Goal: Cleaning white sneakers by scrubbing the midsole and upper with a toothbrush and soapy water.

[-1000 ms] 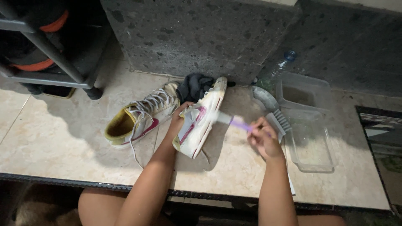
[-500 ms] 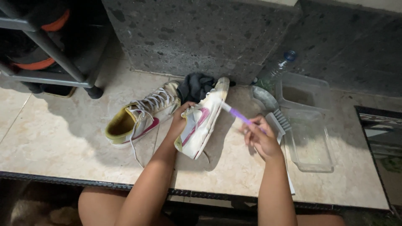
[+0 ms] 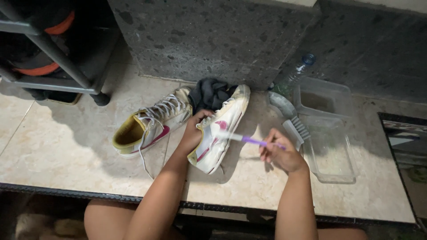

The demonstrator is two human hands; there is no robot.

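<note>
My left hand [image 3: 195, 131] grips a white sneaker with a pink side mark [image 3: 220, 129], holding it tilted on its edge on the beige tiled floor [image 3: 66, 155]. My right hand [image 3: 281, 153] holds a purple toothbrush [image 3: 249, 140], whose blurred head rests against the side of that sneaker. The second sneaker [image 3: 149, 124], white with a yellow lining and loose laces, lies on the tiles just left of my left hand. A dark cloth [image 3: 211, 94] is bunched behind both shoes.
A clear plastic container [image 3: 331, 153] and a second one [image 3: 322, 98] sit right of my right hand, a scrub brush [image 3: 296, 129] between. A plastic bottle [image 3: 293, 78] leans on the speckled grey wall [image 3: 213, 35]. A metal rack [image 3: 53, 66] stands far left.
My right hand has drawn the toothbrush down along the sneaker's side, from near the toe toward the middle. My left hand has tilted the sneaker a little.
</note>
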